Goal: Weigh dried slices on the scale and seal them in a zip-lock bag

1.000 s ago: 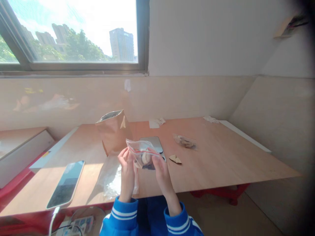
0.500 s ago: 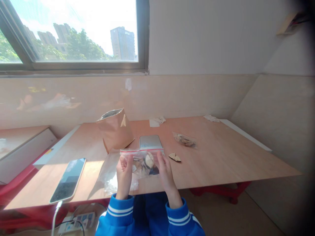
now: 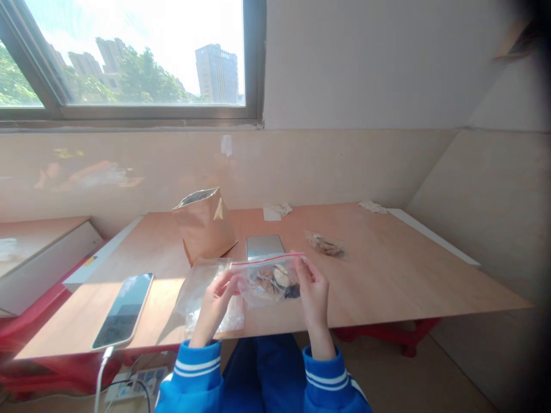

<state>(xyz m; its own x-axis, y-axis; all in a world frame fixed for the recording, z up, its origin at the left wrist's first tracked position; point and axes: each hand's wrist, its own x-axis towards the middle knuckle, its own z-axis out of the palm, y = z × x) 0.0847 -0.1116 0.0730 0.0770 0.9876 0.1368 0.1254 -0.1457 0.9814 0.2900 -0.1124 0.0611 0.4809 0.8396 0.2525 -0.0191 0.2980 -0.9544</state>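
Observation:
Between my two hands, over the table's front edge, I hold a clear zip bag (image 3: 267, 285) with a red line along its top. Pale, brown and dark dried pieces show through the plastic. My left hand (image 3: 218, 299) pinches the bag's left side, and my right hand (image 3: 313, 288) grips its upper right corner. Under and beside my left hand lie clear plastic bags (image 3: 200, 287) on the table. Just behind the held bag is a flat silver-grey device (image 3: 264, 246), partly covered by it. The loose pale slices seen earlier are hidden now.
An upright open brown paper pouch (image 3: 204, 226) stands at the back left. Another clear bag of dried pieces (image 3: 326, 244) lies right of centre. A phone (image 3: 124, 310) with a white cable rests at the left front. Crumpled white scraps (image 3: 372, 207) lie along the back edge.
The zip bag has moved right and tilted, its right end now higher. My right hand has shifted right with it, and my left hand has turned its fingers toward the bag's side.

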